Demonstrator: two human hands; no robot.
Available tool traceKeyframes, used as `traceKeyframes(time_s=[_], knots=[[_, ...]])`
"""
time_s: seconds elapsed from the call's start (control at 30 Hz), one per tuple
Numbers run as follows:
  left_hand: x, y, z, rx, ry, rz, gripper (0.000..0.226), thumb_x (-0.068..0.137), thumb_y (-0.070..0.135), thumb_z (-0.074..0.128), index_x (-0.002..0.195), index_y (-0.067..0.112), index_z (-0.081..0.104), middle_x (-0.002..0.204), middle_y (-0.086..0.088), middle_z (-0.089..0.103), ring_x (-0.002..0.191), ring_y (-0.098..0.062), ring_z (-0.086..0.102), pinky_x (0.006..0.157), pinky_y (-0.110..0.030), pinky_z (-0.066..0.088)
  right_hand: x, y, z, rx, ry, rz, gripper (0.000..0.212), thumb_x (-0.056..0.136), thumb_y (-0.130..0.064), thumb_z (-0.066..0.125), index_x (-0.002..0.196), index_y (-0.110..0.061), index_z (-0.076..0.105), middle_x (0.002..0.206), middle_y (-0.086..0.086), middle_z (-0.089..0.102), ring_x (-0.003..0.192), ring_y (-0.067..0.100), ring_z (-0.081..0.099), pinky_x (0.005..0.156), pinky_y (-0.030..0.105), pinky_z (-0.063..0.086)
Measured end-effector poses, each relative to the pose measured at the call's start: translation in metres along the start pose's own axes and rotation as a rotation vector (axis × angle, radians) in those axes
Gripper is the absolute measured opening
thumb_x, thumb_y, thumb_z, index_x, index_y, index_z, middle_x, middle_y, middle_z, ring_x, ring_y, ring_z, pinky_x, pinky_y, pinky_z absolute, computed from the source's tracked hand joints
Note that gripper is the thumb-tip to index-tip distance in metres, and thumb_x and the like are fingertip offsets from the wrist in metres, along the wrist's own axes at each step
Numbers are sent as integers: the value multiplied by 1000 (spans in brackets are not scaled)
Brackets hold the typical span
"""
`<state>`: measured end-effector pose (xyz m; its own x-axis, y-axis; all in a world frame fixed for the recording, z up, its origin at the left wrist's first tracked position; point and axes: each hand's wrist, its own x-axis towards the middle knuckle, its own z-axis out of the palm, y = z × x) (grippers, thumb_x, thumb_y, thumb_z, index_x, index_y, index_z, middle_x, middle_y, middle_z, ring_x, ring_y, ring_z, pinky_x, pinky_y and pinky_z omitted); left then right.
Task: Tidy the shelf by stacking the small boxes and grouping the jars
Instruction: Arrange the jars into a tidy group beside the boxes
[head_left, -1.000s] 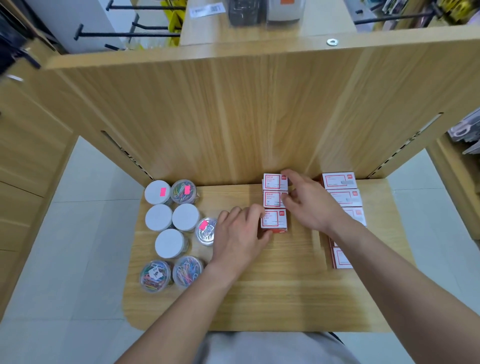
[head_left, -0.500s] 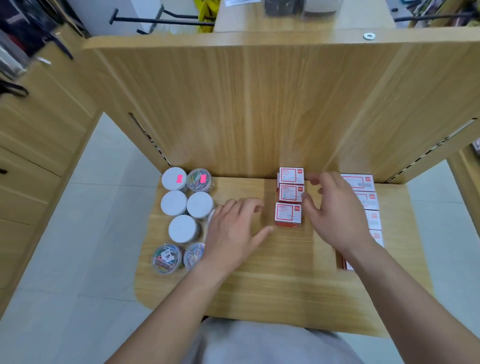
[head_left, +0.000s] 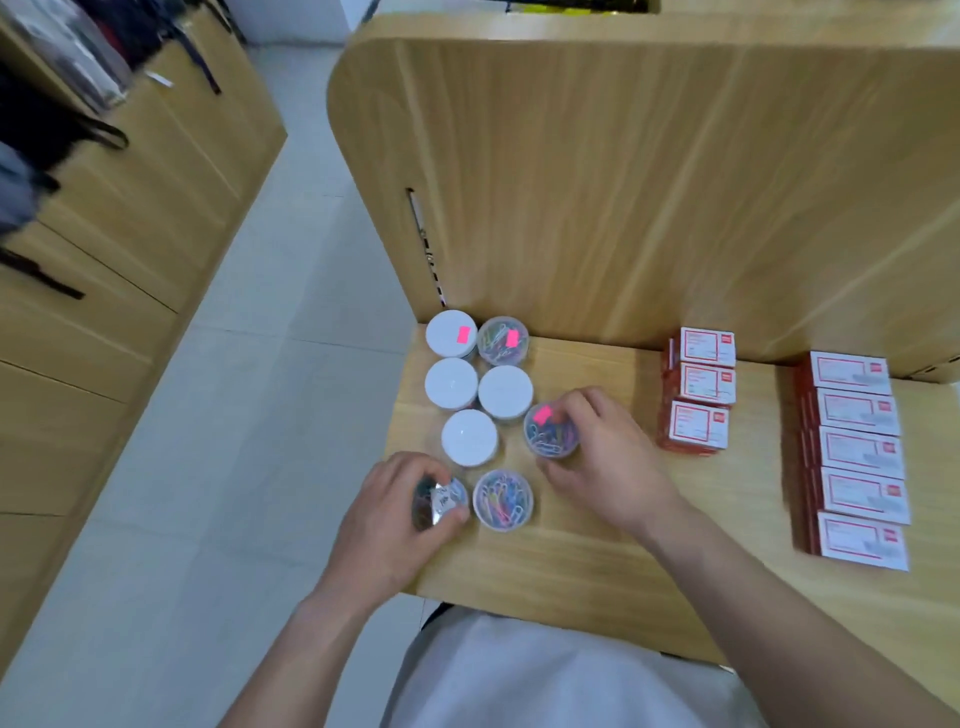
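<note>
My left hand (head_left: 395, 525) curls around a clear jar of coloured paper clips (head_left: 441, 501) at the front left corner of the wooden shelf (head_left: 571, 561). My right hand (head_left: 608, 457) grasps a pink-stickered jar (head_left: 545, 434), fingertips around its rim. A third clear jar (head_left: 503, 500) stands between the two. Just behind cluster white-lidded jars (head_left: 470, 437). To the right, the small boxes (head_left: 698, 387) stand in a column of three; a farther column of boxes (head_left: 860, 457) holds five.
</note>
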<state>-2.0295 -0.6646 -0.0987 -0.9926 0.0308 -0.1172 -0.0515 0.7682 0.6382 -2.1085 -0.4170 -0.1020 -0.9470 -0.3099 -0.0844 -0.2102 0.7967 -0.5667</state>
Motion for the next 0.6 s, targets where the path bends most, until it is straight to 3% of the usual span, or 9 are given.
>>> traceKeyframes(time_s=[0.13,0.27,0.37,0.5,0.6], knots=[[0,-9,-5,59,-159,81,50,63,47,78,99,41,44,111,27,49,107,2,44,79,-19,42,-12,3,-1,30,83,68,44,66,-31,77,103,-24,54,104,-6,52,98,23,57,84,39,50],[-5,-21,-11,53,-125,164,50,65,35,78,105,42,49,111,29,51,105,2,47,82,-20,43,-22,-8,-11,82,261,77,44,64,-22,84,99,-22,58,96,-11,54,91,15,58,79,33,50],[-6,-27,-26,-64,-21,151,52,65,29,80,108,40,52,111,27,56,106,0,51,86,-17,41,0,-35,-21,165,396,-21,41,70,-18,84,102,-20,59,90,-10,55,89,12,57,79,27,47],[3,-26,-45,-125,113,209,53,66,26,81,112,32,56,119,22,58,113,-4,53,93,-19,40,60,-60,-15,182,419,-100,38,75,-20,80,107,-21,59,95,-10,55,93,12,56,81,24,45],[9,-17,-48,-148,105,276,55,67,24,83,114,33,56,125,21,57,116,-8,55,95,-22,42,86,-58,1,167,312,-8,41,75,-28,78,112,-24,59,110,-6,54,101,16,56,86,37,49]])
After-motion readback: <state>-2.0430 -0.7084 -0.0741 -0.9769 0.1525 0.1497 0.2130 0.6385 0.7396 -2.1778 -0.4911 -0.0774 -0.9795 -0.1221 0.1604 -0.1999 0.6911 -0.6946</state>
